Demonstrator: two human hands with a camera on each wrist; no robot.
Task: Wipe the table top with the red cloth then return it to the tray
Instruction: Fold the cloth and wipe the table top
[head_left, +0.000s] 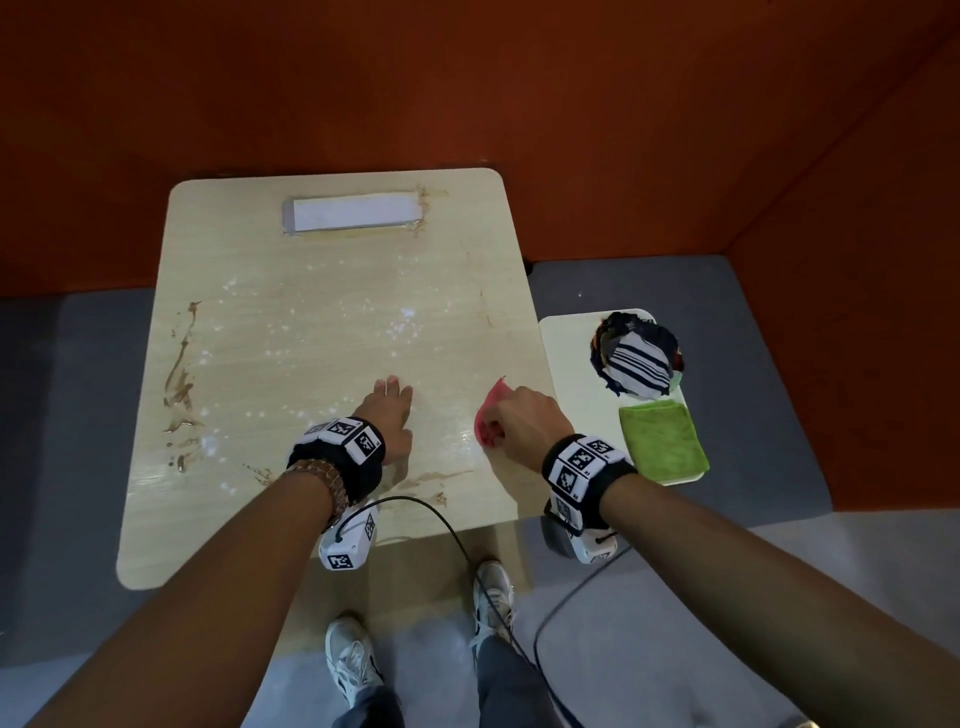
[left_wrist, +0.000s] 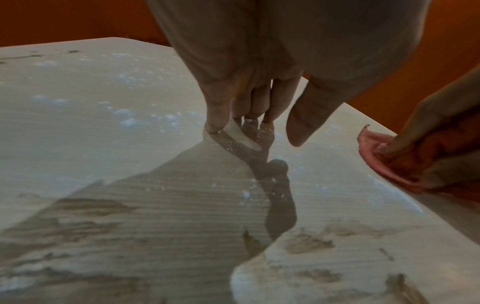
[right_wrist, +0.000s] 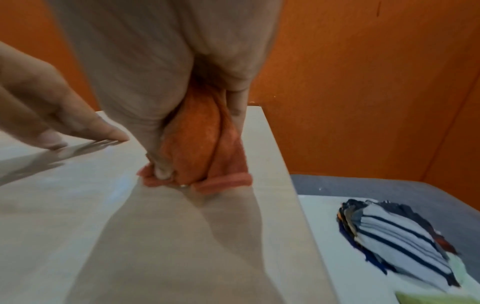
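Table top, two hands, red cloth bunched at right edge.
Head view: right hand (head_left: 522, 423) grips red cloth (head_left: 489, 415) against table (head_left: 322, 291), near tray (head_left: 558, 343) holding striped cloth (head_left: 638, 366) and green cloth (head_left: 662, 441); left hand (head_left: 389, 415) flat, fingers straight; brown smears (head_left: 179, 379). Left wrist view: fingertips (left_wrist: 214, 123) touch the surface, thumb lifted. Right wrist view: fingers (right_wrist: 161, 164) curled round the cloth, pressing it down.
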